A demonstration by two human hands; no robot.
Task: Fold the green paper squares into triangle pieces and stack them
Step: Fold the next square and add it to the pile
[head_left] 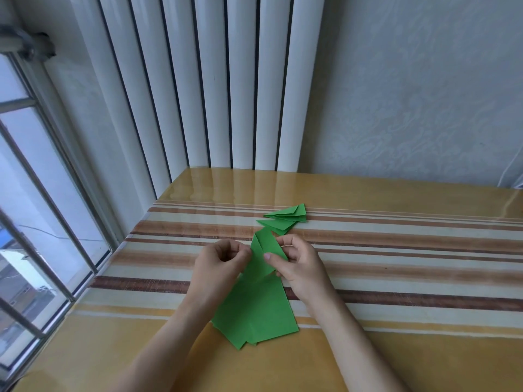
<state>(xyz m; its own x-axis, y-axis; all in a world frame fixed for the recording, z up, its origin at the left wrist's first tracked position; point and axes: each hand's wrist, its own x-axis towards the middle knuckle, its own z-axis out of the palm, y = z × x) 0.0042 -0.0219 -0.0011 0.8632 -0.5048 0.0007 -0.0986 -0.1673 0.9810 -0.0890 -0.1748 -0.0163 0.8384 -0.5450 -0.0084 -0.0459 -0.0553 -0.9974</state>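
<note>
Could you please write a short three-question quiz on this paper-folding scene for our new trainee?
1. True or false: both hands pinch the half-folded piece.
2. Where do the folded triangles lie: beyond the hands, or nearer the person?
3. What lies on the table under the wrists?

Key:
1. True: left hand and right hand both pinch it.
2. Beyond the hands.
3. The unfolded green squares.

Daylight pours in from the window (42, 193) on the left — bright, cool, almost washed out at the panes. The glossy table (396, 199) catches it, throwing pale glare and reflections of the white radiator (215, 80) along its far edge. Shadows are soft and faint. Wide-angle bending at the edges — window bars bow, and the picture is slightly soft throughout.
</note>
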